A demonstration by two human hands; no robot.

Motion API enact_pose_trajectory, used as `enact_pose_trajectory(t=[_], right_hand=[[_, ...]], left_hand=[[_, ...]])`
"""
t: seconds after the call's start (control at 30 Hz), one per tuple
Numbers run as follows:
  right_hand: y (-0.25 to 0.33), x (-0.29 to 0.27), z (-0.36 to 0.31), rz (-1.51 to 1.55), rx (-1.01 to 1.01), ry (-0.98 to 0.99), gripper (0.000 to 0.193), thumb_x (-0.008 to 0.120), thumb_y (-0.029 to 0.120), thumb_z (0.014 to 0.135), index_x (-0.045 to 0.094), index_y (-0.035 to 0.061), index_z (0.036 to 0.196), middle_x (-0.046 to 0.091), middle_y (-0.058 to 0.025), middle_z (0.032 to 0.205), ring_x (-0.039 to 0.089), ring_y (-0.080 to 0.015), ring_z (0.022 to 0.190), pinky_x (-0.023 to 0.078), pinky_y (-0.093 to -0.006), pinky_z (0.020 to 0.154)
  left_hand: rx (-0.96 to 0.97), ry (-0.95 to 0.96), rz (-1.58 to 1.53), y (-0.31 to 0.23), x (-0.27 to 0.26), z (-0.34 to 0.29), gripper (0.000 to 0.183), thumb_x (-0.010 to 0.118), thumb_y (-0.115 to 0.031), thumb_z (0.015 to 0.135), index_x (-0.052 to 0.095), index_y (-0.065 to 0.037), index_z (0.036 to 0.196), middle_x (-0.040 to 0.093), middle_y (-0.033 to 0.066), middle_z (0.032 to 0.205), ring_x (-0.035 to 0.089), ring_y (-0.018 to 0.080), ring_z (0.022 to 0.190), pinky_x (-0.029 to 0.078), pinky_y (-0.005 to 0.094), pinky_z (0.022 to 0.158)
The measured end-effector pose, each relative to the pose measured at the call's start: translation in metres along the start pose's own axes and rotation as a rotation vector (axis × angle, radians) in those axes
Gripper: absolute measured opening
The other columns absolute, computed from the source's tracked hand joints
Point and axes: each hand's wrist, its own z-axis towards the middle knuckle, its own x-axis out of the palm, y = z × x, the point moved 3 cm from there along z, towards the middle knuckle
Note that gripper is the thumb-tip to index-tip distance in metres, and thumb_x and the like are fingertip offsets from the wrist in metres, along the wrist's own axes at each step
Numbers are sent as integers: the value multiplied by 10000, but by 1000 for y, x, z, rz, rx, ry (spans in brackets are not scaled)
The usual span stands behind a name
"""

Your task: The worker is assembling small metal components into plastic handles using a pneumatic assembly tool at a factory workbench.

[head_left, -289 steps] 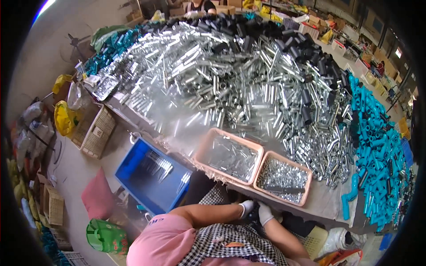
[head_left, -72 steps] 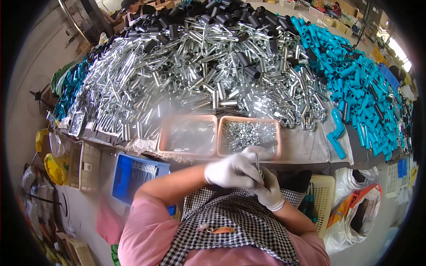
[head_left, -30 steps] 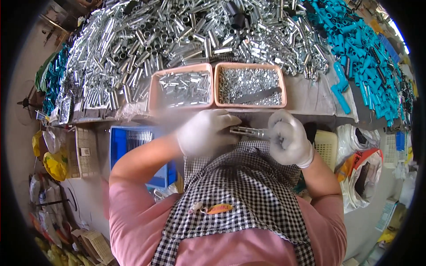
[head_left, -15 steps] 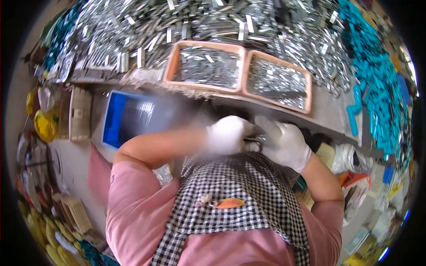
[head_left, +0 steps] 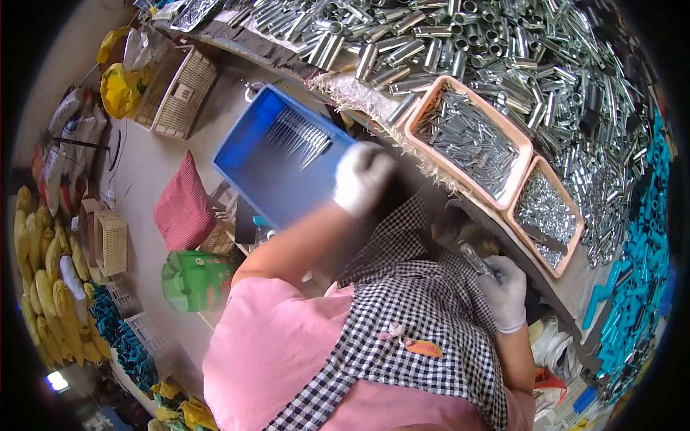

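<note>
My left hand point(head_left: 365, 178), in a white glove, is at the right rim of a blue crate point(head_left: 241, 133). Motion smears its fingers, so what they hold, if anything, is unclear. Inside the crate lies a row of shiny, slender metal pieces point(head_left: 298, 136). My right hand point(head_left: 505, 293), also gloved in white, is low by the bench edge, right of my checked apron point(head_left: 424, 330). Its fingers are closed on a shiny metal piece point(head_left: 474, 257) that points up and left.
The bench holds a heap of metal tubes point(head_left: 431, 54). On its near edge stand one peach tray point(head_left: 528, 161) of thin metal pins and another point(head_left: 557, 269) of small metal parts. Teal pieces point(head_left: 640, 287) lie at right. Left are a beige basket point(head_left: 183, 97), red cushion point(head_left: 183, 205) and green bin point(head_left: 194, 280).
My view has turned left. My hands, close together before, are now apart: the left has moved to the blue crate, while the right stays by the bench with a metal piece.
</note>
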Motion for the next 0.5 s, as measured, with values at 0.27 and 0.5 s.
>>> enact_pose_trajectory(t=[0.27,0.5], right_hand=[[-8,14,1,-7,4,16,277,727,14,719,642,-60,972,666,-86,919,621,-159,853,489,-290,810],[-19,14,-5,-165,-147,-154,293,773,91,692,670,-20,942,684,-151,921,640,-272,824,485,-333,841]], left_hand=[[-398,552,651,251,44,7,380,672,-337,836,694,-39,1070,690,227,1042,657,395,992,508,440,877],[-179,1037,928,297,77,16,361,558,-385,908,732,-79,988,708,172,987,696,339,886,533,435,744]])
